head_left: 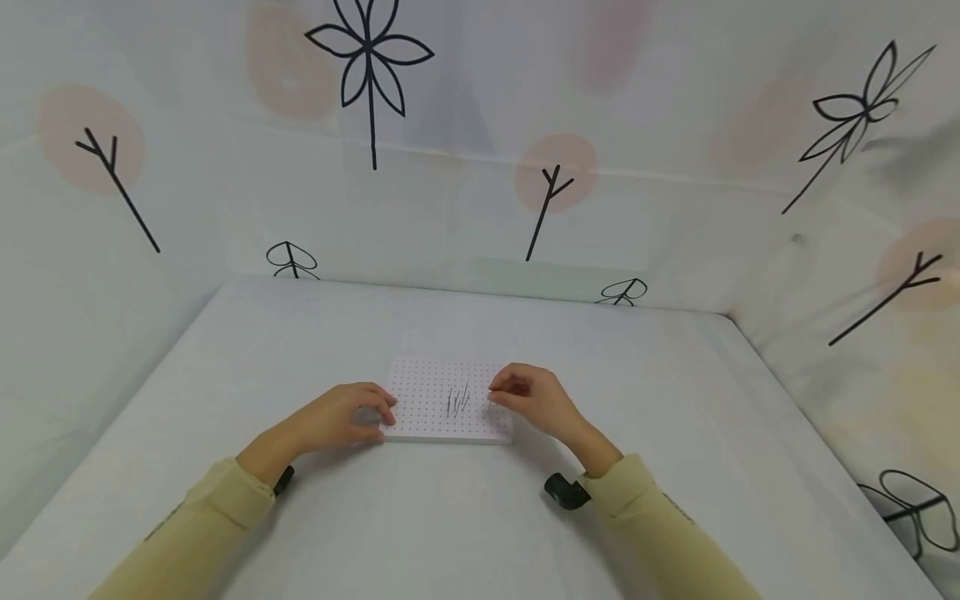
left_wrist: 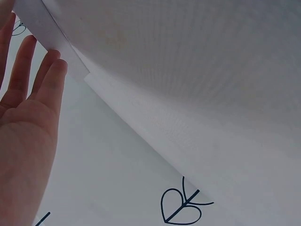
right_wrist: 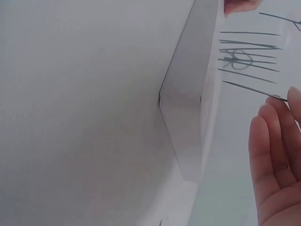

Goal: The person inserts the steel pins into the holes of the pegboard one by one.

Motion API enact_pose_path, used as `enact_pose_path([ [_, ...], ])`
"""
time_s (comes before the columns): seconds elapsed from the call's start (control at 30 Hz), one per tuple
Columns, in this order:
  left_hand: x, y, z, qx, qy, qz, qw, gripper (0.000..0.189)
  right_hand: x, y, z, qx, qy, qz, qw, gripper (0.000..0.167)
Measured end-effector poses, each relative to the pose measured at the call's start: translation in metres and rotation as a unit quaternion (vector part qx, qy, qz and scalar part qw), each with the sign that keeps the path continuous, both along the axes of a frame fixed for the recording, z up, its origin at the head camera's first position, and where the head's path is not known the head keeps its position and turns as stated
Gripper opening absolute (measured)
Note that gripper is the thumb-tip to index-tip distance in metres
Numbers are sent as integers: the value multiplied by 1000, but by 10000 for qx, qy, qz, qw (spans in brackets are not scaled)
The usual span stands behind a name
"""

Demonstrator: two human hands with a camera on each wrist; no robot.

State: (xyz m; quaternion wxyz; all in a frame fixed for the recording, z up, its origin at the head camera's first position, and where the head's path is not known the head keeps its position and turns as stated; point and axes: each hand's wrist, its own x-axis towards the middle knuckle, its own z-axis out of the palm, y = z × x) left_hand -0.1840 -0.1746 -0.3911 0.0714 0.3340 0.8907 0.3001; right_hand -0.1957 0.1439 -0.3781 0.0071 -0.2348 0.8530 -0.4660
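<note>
A white board with a grid of small holes lies flat on the table. Several thin dark needles stand out of its face, right of the middle; the right wrist view shows them side by side. Between thumb and fingers my right hand pinches another needle, its tip close to the board's face; whether it touches a hole I cannot tell. My left hand rests at the board's left edge, fingertips touching it and fingers loosely extended, as the left wrist view also shows.
A white cloth covers the table. Behind and beside it hang pale curtains with line drawings of flowers and twigs. A dark wrist camera sits below the right wrist.
</note>
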Motion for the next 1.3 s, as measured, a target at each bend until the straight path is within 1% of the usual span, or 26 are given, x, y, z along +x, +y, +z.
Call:
enact_pose_path([
  [0.27,0,-1,0,54,25,-58,10000,16,-1,-9,-2,-163,-116,110,9997,8],
  [0.47,-1,-1,-2,62,43,-78,9999,16,-1,-15,-4,-161,2,193,9997,7],
  [0.6,-2,-2,-2,52,44,-65,10000,15,-1,-19,-4,-105,39,202,9997,7],
  [0.8,-2,-2,-2,61,53,-80,9999,15,0,-22,-5,39,-122,130,9998,7],
  [1.03,-2,-2,-2,57,31,-75,10000,16,0,-25,-7,58,-167,315,9993,8],
  [1.3,-1,-1,-2,62,20,-77,9999,16,-2,-26,-13,124,-127,279,9995,9],
])
